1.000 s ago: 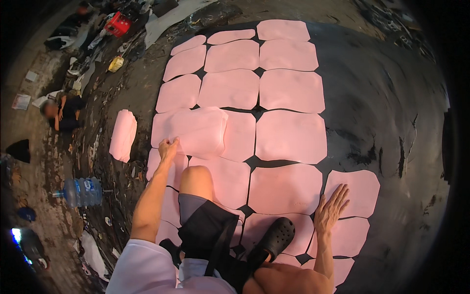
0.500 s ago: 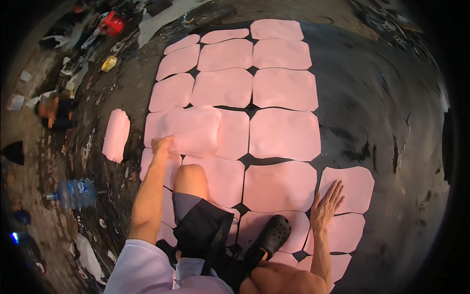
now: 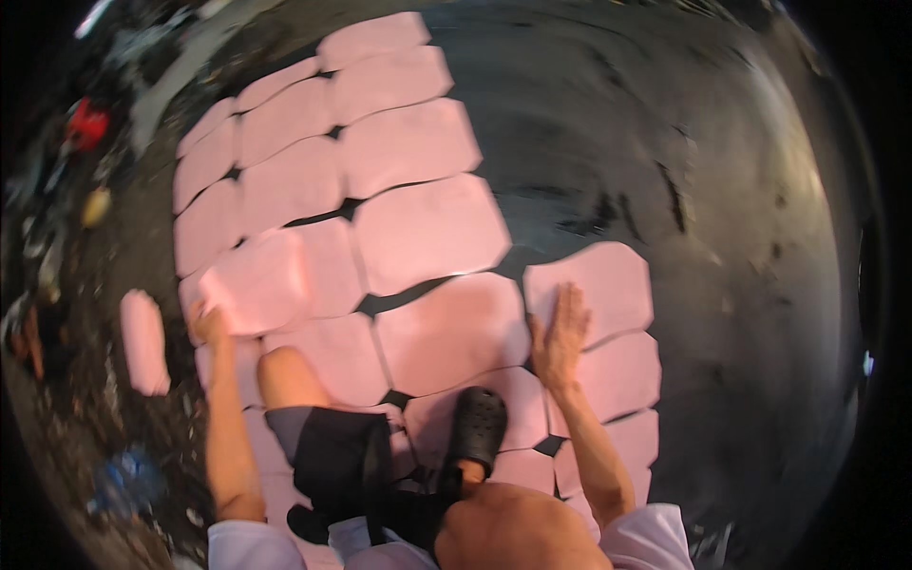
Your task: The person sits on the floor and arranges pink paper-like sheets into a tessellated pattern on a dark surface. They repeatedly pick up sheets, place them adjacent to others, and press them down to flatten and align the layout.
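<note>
Thin pink sheets with cut corners, such as the sheet (image 3: pixel 432 233), lie in rows on a dark surface (image 3: pixel 589 123). My left hand (image 3: pixel 209 323) is closed on the left edge of a folded pink stack (image 3: pixel 256 280), which rests over the laid sheets. My right hand (image 3: pixel 562 337) lies flat, fingers stretched out, on the upper pink sheet (image 3: pixel 613 285) of the right-hand column. Nothing is held in it. My bent knee and one black clog (image 3: pixel 478 427) are on the sheets between my hands.
A rolled pink bundle (image 3: pixel 144 342) lies on the dirty ground at the left. Below it is a clear blue plastic bottle (image 3: pixel 128 480), blurred. A red container (image 3: pixel 87 123) and a yellow object (image 3: pixel 96 206) lie farther off on the left. Dark, wrinkled surface extends to the right.
The view has turned to the right, so the sheets and bundle appear farther left and tilted. My left hand still grips the stack; my right hand stays flat on the same sheet.
</note>
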A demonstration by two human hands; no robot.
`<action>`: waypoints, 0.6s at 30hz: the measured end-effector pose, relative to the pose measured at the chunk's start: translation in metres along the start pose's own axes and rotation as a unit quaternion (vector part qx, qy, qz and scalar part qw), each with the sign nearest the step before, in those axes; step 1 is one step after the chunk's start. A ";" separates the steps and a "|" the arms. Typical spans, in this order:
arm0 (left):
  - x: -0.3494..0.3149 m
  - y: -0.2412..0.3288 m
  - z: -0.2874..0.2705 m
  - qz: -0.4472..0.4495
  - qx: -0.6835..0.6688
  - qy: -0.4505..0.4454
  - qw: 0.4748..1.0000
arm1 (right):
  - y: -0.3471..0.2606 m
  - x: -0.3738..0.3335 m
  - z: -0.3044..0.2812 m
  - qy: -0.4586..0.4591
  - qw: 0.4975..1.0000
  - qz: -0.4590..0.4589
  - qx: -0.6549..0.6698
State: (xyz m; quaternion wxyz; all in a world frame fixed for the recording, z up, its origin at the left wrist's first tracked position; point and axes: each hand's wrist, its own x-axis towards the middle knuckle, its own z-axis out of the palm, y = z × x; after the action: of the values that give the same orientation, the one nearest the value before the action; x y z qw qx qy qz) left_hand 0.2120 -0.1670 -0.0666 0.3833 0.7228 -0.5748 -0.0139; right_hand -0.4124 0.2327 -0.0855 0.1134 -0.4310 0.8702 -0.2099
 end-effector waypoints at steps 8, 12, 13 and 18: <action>-0.251 0.365 -0.018 0.269 -0.282 -0.311 0.867 | -0.111 0.027 -0.063 0.043 0.973 -0.155 0.167; -0.279 0.401 -0.064 0.281 -0.367 -0.440 0.770 | -0.129 0.044 -0.132 -0.020 0.925 -0.380 0.007; -0.276 0.404 -0.068 0.231 -0.395 -0.463 0.759 | -0.132 0.045 -0.160 -0.105 0.926 -0.361 0.042; -0.246 0.388 -0.049 0.214 -0.349 -0.511 0.756 | -0.075 0.032 -0.205 -0.160 0.935 -0.266 0.171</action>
State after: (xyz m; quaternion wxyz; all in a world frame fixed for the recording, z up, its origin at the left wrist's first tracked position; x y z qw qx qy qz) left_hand -0.1672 0.0487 0.0861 0.2508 0.2824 -0.7803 -0.4984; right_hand -0.4564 0.2215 0.1306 0.2631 -0.6489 0.6450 -0.3059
